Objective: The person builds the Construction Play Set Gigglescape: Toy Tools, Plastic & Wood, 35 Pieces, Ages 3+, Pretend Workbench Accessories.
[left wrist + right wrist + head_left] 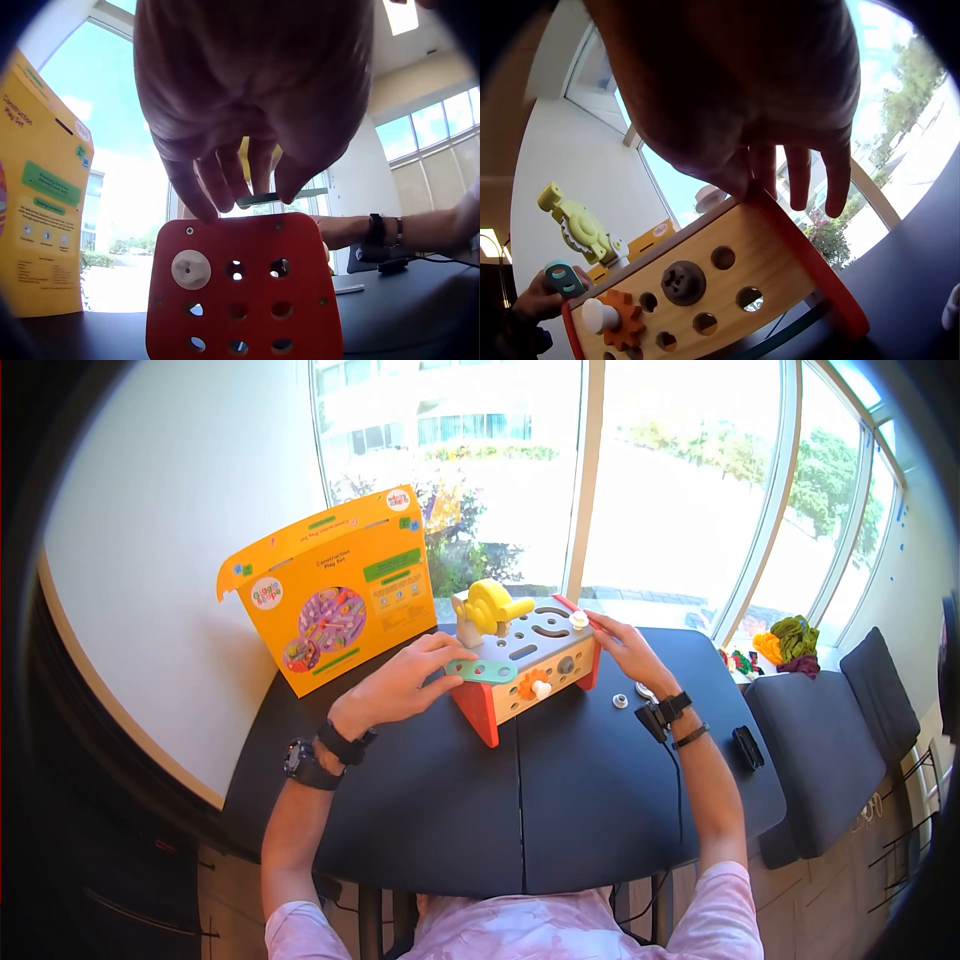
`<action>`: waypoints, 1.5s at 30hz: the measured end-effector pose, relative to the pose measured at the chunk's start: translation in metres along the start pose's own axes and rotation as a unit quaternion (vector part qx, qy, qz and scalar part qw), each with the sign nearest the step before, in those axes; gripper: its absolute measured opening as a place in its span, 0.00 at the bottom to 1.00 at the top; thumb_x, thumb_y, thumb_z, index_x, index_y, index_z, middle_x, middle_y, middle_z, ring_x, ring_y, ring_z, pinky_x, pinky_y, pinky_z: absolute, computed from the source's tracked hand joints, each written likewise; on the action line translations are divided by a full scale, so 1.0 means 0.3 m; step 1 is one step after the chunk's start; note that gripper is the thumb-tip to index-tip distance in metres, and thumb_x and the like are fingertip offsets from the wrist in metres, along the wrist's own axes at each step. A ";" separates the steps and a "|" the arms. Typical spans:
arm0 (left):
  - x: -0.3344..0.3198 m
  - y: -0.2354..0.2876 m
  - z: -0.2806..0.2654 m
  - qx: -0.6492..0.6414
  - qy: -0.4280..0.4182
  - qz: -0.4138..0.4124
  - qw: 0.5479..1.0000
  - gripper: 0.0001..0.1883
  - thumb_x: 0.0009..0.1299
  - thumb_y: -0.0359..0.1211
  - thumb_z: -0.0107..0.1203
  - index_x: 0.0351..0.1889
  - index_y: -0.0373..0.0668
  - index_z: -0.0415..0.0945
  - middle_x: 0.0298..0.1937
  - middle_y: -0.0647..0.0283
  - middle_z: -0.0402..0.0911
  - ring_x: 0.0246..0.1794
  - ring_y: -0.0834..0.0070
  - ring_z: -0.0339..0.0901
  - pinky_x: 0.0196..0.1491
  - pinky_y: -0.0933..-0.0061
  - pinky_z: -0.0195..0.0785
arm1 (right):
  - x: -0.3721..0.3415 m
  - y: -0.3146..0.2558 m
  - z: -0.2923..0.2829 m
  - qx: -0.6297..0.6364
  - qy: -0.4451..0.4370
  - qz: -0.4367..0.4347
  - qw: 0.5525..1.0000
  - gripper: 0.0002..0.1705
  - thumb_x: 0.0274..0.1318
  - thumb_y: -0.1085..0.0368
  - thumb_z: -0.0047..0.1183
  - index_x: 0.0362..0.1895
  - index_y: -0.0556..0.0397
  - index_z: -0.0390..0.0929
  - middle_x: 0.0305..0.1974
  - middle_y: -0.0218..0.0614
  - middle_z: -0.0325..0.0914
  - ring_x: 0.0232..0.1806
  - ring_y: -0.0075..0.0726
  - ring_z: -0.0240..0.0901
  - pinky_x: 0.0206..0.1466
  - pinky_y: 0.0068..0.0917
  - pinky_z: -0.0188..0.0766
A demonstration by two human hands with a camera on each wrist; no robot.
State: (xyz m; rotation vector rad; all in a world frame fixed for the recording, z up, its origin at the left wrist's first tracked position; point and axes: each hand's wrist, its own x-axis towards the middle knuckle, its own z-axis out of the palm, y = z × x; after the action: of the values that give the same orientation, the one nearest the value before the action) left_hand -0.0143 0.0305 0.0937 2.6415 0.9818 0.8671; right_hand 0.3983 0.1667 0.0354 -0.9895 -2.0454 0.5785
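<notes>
A toy workbench (545, 690) stands on the table, with a grey holed top, red end panels (240, 289) and a wooden front. My left hand (402, 678) pinches a teal strip with holes (485, 671) at the bench's left top edge. At the other end, my right hand (635, 657) grips the top corner of the red end panel (810, 259), close to a white knob (579, 620). A yellow toy piece (490, 607) stands on the top. The front carries an orange gear (621, 319) with a white peg (595, 316) and a dark grey knob (683, 283).
A yellow play-set box (340, 595) stands at the back left by the window. Right of the bench lie a small grey-white piece (620, 701) and a black case (747, 748). A cable (680, 790) hangs from my right wrist across the dark table (430, 800).
</notes>
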 end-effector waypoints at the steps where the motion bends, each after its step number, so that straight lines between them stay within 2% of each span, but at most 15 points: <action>1: 0.009 0.002 0.009 0.004 -0.001 -0.005 1.000 0.19 0.82 0.31 0.63 0.69 0.41 0.82 0.62 0.53 0.81 0.64 0.53 0.80 0.70 0.59 0.72 | -0.002 0.010 0.003 -0.010 0.033 0.011 0.999 0.27 0.80 0.65 0.55 0.78 0.52 0.77 0.69 0.50 0.86 0.68 0.48 0.84 0.70 0.39 0.80; 3: 0.029 0.002 0.024 0.015 0.009 -0.008 1.000 0.18 0.83 0.32 0.62 0.69 0.41 0.83 0.62 0.53 0.81 0.64 0.53 0.79 0.70 0.58 0.72 | -0.006 -0.044 0.020 -0.030 0.097 0.032 0.994 0.23 0.78 0.66 0.59 0.73 0.53 0.82 0.64 0.46 0.88 0.63 0.43 0.86 0.63 0.37 0.83; 6: 0.046 -0.016 0.036 0.035 0.015 -0.005 0.999 0.18 0.83 0.33 0.62 0.69 0.41 0.83 0.61 0.53 0.81 0.63 0.54 0.79 0.70 0.58 0.72 | -0.011 -0.143 0.019 -0.092 0.242 -0.024 0.966 0.15 0.73 0.68 0.62 0.61 0.54 0.87 0.55 0.39 0.89 0.52 0.36 0.85 0.51 0.34 0.82; 7: 0.048 -0.019 0.041 0.040 0.014 -0.004 0.999 0.18 0.83 0.33 0.62 0.69 0.41 0.83 0.61 0.53 0.81 0.63 0.54 0.79 0.70 0.57 0.72 | -0.016 -0.187 0.027 -0.062 0.273 -0.053 0.959 0.08 0.71 0.68 0.64 0.51 0.55 0.88 0.47 0.35 0.88 0.45 0.33 0.83 0.46 0.32 0.79; 10: 0.054 -0.033 0.046 0.037 0.017 0.000 0.999 0.21 0.82 0.35 0.64 0.71 0.42 0.83 0.61 0.53 0.81 0.62 0.54 0.79 0.69 0.57 0.73 | -0.044 -0.298 0.049 -0.032 0.158 -0.107 0.981 0.08 0.70 0.67 0.66 0.49 0.55 0.89 0.45 0.36 0.89 0.47 0.34 0.84 0.47 0.32 0.80; 11: 0.053 -0.031 0.045 0.035 0.016 -0.017 0.999 0.22 0.82 0.35 0.65 0.72 0.42 0.83 0.61 0.53 0.82 0.62 0.54 0.79 0.69 0.57 0.73 | -0.053 -0.338 0.067 -0.017 0.110 -0.115 0.987 0.10 0.68 0.64 0.69 0.49 0.55 0.90 0.45 0.38 0.90 0.48 0.39 0.85 0.50 0.34 0.80; 14: 0.046 -0.026 0.038 0.037 0.023 -0.050 0.998 0.24 0.80 0.37 0.67 0.73 0.44 0.83 0.60 0.52 0.82 0.61 0.54 0.80 0.68 0.57 0.74 | -0.076 -0.427 0.113 -0.060 0.034 -0.196 0.978 0.14 0.67 0.62 0.72 0.51 0.56 0.91 0.47 0.41 0.90 0.50 0.47 0.86 0.55 0.39 0.81; 17: 0.035 -0.048 0.043 0.048 0.035 -0.040 0.997 0.26 0.78 0.37 0.69 0.73 0.44 0.83 0.61 0.52 0.84 0.62 0.54 0.81 0.68 0.57 0.74 | -0.077 -0.443 0.166 -0.030 -0.021 -0.180 0.983 0.16 0.67 0.63 0.73 0.55 0.55 0.93 0.53 0.42 0.92 0.56 0.51 0.88 0.67 0.46 0.81; 20: 0.034 -0.058 0.044 0.045 0.039 -0.031 0.998 0.26 0.76 0.37 0.71 0.72 0.44 0.84 0.61 0.52 0.85 0.62 0.55 0.81 0.68 0.57 0.75 | -0.064 -0.405 0.191 -0.043 -0.024 -0.201 0.978 0.14 0.67 0.61 0.72 0.49 0.57 0.92 0.50 0.44 0.91 0.52 0.51 0.87 0.59 0.44 0.81; 28: 0.042 -0.051 0.051 0.014 0.057 -0.032 0.998 0.24 0.72 0.35 0.75 0.65 0.42 0.85 0.54 0.55 0.85 0.58 0.55 0.81 0.65 0.58 0.76 | -0.030 -0.366 0.188 -0.062 -0.038 -0.198 0.977 0.11 0.69 0.63 0.70 0.49 0.57 0.93 0.48 0.44 0.93 0.52 0.50 0.87 0.60 0.44 0.80; 35: 0.045 -0.058 0.070 0.016 0.080 -0.033 0.996 0.23 0.70 0.35 0.77 0.62 0.42 0.86 0.51 0.58 0.88 0.54 0.60 0.82 0.62 0.61 0.76 | -0.025 -0.373 0.180 -0.064 -0.031 -0.206 0.976 0.10 0.69 0.66 0.69 0.49 0.57 0.93 0.48 0.43 0.93 0.53 0.50 0.86 0.61 0.43 0.81; 38: 0.047 -0.059 0.082 0.003 0.088 -0.037 0.995 0.23 0.70 0.35 0.77 0.61 0.41 0.86 0.51 0.58 0.88 0.52 0.63 0.82 0.61 0.62 0.76 | -0.025 -0.376 0.178 -0.070 -0.030 -0.204 0.976 0.12 0.69 0.66 0.69 0.52 0.57 0.92 0.50 0.42 0.93 0.52 0.49 0.86 0.62 0.44 0.80; 41: 0.049 -0.057 0.095 0.000 0.095 -0.042 0.995 0.23 0.69 0.34 0.78 0.61 0.41 0.86 0.52 0.59 0.88 0.50 0.64 0.82 0.60 0.64 0.77 | -0.049 -0.435 0.144 -0.060 -0.035 -0.108 0.992 0.19 0.70 0.67 0.68 0.62 0.56 0.88 0.58 0.46 0.90 0.61 0.53 0.85 0.68 0.45 0.78; 44: 0.049 -0.055 0.095 -0.005 0.106 -0.047 0.993 0.24 0.67 0.34 0.79 0.61 0.41 0.86 0.52 0.59 0.88 0.50 0.64 0.82 0.59 0.64 0.77 | -0.043 -0.450 0.154 -0.063 0.128 -0.182 0.973 0.26 0.72 0.70 0.63 0.72 0.54 0.81 0.67 0.49 0.85 0.72 0.59 0.79 0.75 0.47 0.74; 45: 0.045 -0.054 0.086 -0.014 0.104 -0.049 0.993 0.25 0.67 0.34 0.79 0.60 0.40 0.86 0.52 0.58 0.89 0.50 0.64 0.83 0.59 0.64 0.77 | -0.045 -0.497 0.145 -0.058 0.143 -0.204 0.967 0.27 0.72 0.71 0.61 0.73 0.54 0.80 0.68 0.50 0.84 0.75 0.60 0.77 0.77 0.49 0.73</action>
State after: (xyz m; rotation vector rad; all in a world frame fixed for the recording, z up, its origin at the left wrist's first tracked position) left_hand 0.0003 0.0522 0.0731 2.4932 1.1279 1.1424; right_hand 0.3017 0.0644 0.1030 -0.6415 -1.9579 0.0931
